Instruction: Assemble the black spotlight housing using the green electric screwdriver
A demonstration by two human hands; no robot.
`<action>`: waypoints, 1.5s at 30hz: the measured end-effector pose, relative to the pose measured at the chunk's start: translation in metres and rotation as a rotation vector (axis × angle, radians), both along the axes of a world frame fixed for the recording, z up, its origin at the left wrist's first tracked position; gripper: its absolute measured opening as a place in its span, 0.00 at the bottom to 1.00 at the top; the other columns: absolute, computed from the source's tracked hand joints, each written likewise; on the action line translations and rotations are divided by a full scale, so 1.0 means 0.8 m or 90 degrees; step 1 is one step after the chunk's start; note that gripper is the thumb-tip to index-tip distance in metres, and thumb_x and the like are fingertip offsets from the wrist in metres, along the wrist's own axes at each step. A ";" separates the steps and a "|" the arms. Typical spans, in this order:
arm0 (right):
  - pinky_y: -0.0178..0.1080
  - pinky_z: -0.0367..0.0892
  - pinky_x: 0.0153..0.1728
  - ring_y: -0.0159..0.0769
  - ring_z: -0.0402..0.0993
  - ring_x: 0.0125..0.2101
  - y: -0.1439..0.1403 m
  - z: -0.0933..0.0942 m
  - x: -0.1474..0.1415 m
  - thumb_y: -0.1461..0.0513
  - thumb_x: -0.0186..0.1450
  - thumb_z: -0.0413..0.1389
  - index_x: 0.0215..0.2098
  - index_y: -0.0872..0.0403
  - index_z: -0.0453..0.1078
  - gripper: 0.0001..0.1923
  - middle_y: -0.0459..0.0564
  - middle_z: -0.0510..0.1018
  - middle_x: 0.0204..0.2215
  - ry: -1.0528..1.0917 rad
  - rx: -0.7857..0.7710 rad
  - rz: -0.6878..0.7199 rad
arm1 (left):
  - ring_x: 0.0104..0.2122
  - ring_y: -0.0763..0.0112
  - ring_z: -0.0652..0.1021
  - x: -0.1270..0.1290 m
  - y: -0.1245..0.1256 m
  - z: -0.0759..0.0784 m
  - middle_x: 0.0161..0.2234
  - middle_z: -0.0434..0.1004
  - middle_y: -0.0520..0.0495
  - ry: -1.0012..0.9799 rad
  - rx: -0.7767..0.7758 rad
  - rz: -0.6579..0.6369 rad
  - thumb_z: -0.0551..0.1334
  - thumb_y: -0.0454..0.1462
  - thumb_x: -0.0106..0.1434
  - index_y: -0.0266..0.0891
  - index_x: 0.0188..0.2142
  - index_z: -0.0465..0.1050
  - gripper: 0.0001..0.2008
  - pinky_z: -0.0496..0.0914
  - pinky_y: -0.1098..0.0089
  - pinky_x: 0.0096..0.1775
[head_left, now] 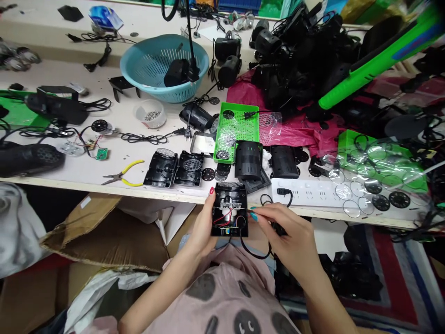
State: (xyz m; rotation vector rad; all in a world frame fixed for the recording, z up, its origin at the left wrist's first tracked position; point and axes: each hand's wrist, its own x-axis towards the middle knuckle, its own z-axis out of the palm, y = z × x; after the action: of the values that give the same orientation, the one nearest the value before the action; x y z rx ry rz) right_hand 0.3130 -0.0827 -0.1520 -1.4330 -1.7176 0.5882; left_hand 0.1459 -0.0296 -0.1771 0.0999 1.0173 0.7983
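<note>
My left hand [202, 227] grips the left side of a black plastic housing half [230, 189], its thumb on the edge. Inside sit red wires, a white part and a small circuit board; a black cable [255, 255] runs out of its lower end. At the housing's right edge, my right hand [283, 229] pinches with thumb and forefinger. What lies between those fingertips is too small to make out. On the bench just beyond are two more open housing halves [161, 169] and a closed-looking black housing [248, 160].
Pliers with yellow handles [121, 175] lie left on the bench. A white power strip [309, 192] runs along the front edge at right. Further back stand a green basket [255, 109], a blue colander [139, 60] and a tub of screws [139, 118]. A green pole [368, 69] slants overhead.
</note>
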 end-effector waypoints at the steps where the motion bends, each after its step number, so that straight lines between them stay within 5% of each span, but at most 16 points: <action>1: 0.28 0.69 0.42 0.27 0.74 0.39 -0.003 0.001 -0.002 0.70 0.69 0.55 0.43 0.54 0.74 0.08 0.46 0.77 0.38 0.021 -0.005 -0.002 | 0.50 0.58 0.79 0.000 0.002 0.000 0.49 0.81 0.41 0.001 -0.001 0.003 0.55 0.50 0.71 0.35 0.57 0.72 0.25 0.70 0.61 0.56; 17: 0.32 0.68 0.40 0.29 0.74 0.39 -0.024 -0.003 -0.007 0.65 0.70 0.55 0.42 0.50 0.73 0.05 0.44 0.76 0.37 0.072 -0.139 -0.021 | 0.49 0.54 0.80 -0.016 0.010 -0.001 0.42 0.83 0.38 -0.102 0.007 -0.055 0.49 0.51 0.73 0.31 0.55 0.73 0.28 0.72 0.57 0.54; 23: 0.35 0.66 0.36 0.34 0.74 0.36 -0.044 -0.011 -0.012 0.60 0.68 0.59 0.42 0.49 0.71 0.05 0.44 0.76 0.35 -0.023 -0.266 0.038 | 0.56 0.50 0.74 -0.034 0.000 -0.010 0.51 0.79 0.40 -0.167 0.077 -0.064 0.68 0.52 0.60 0.39 0.57 0.71 0.31 0.66 0.54 0.60; 28: 0.32 0.65 0.34 0.30 0.73 0.32 -0.053 -0.018 -0.020 0.64 0.71 0.54 0.42 0.50 0.69 0.03 0.42 0.75 0.31 0.022 -0.221 0.064 | 0.56 0.49 0.75 -0.048 -0.020 -0.022 0.52 0.78 0.45 -0.146 0.191 -0.115 0.77 0.32 0.42 0.47 0.57 0.71 0.41 0.69 0.57 0.56; 34: 0.32 0.64 0.30 0.29 0.71 0.28 -0.055 -0.022 -0.022 0.65 0.71 0.53 0.44 0.52 0.69 0.05 0.44 0.73 0.30 0.005 -0.153 0.096 | 0.55 0.50 0.75 -0.043 -0.026 -0.021 0.54 0.76 0.42 0.024 0.290 -0.163 0.75 0.33 0.49 0.42 0.53 0.72 0.31 0.70 0.59 0.54; 41: 0.31 0.69 0.30 0.31 0.77 0.30 -0.060 -0.011 -0.014 0.68 0.70 0.54 0.49 0.53 0.70 0.11 0.47 0.78 0.33 -0.010 -0.056 0.049 | 0.64 0.51 0.65 -0.034 -0.018 -0.012 0.55 0.76 0.44 0.038 0.281 -0.154 0.74 0.32 0.53 0.47 0.66 0.59 0.44 0.57 0.54 0.66; 45: 0.30 0.69 0.28 0.30 0.75 0.29 -0.061 0.001 -0.012 0.69 0.68 0.55 0.48 0.51 0.73 0.12 0.46 0.77 0.31 0.070 -0.087 -0.016 | 0.65 0.50 0.65 -0.031 -0.020 -0.015 0.50 0.80 0.43 0.016 0.256 -0.133 0.75 0.31 0.51 0.46 0.67 0.57 0.47 0.56 0.54 0.66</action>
State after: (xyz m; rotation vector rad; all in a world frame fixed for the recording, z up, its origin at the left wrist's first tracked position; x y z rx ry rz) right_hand 0.3032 -0.1314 -0.1514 -1.4863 -1.5969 0.7690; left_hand 0.1208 -0.0456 -0.1893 0.5534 0.8414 0.8013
